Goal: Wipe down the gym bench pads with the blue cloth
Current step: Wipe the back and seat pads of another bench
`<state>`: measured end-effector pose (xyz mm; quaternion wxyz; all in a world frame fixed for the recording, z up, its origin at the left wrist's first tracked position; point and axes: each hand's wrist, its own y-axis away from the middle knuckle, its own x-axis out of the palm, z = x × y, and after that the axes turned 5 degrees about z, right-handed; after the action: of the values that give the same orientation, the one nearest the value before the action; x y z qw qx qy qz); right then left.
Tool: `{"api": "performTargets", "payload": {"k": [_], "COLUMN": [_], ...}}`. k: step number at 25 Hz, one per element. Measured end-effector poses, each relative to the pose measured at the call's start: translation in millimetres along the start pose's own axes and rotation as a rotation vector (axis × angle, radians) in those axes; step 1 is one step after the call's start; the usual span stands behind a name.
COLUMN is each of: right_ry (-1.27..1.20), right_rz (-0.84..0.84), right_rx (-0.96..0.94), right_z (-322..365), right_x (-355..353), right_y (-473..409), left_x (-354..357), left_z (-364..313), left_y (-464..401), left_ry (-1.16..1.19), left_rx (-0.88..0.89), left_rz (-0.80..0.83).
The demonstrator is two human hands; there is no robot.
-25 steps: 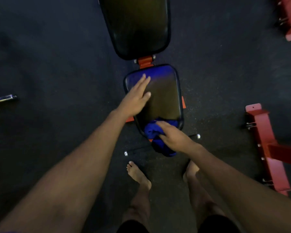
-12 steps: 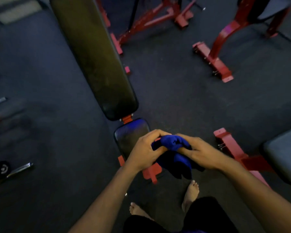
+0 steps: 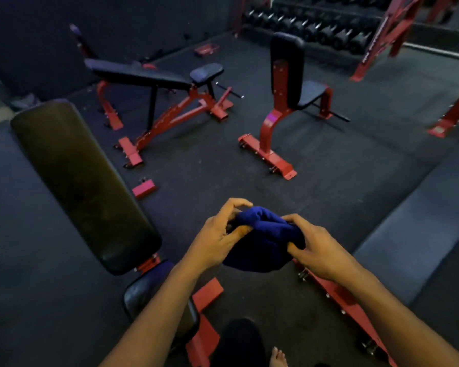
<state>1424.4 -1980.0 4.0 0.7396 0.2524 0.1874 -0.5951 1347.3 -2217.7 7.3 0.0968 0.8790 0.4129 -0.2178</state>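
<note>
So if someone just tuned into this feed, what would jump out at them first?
Front and centre, both hands, the left hand and the right hand, bunch up the blue cloth in mid-air above the dark floor. To the left runs the long black back pad of the nearest bench, and red-framed benches stand further back.

**No legible text**

Only one marking shows: pale lettering running down the red rack upright (image 3: 374,42) at the upper right, beside the dumbbell rack (image 3: 310,25). It is too blurred and small to make out. No other label, brand, number or sign can be read.
</note>
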Motion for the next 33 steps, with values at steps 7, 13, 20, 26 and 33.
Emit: {"api": "performTargets", "payload": {"k": [7,13,20,26,33], "right_ry": [-0.082,-0.085,0.016,0.050,0.107], "right_rz": [-0.214,-0.294,-0.372,-0.552,-0.484], "right_rx": [0.024,0.055,0.030,0.165,0.304], "right_z": [-39.8,-97.8,-124.0,-169.8,-267.2], "right_x": [-69.9,-141.0,-251.2,-327.3,-448.6], "right_y": [-50.4,-158.8,-258.8,-281.8,-347.3], "left_x": [1.3,4.6,-31.3,-22.5,39.2], "left_z": [9.6,52.6,52.2,12.9,-13.0], "left_y": [-108.5,-254.9,-419.5,-570.7,-734.0], "left_ry": [0.036,0.012,-0.146,-0.385,-0.405], "left_rx": [0.044,0.107,0.263,0.334,0.352], "left_rz": [0.055,0.098,0.098,0.211,0.190]}}
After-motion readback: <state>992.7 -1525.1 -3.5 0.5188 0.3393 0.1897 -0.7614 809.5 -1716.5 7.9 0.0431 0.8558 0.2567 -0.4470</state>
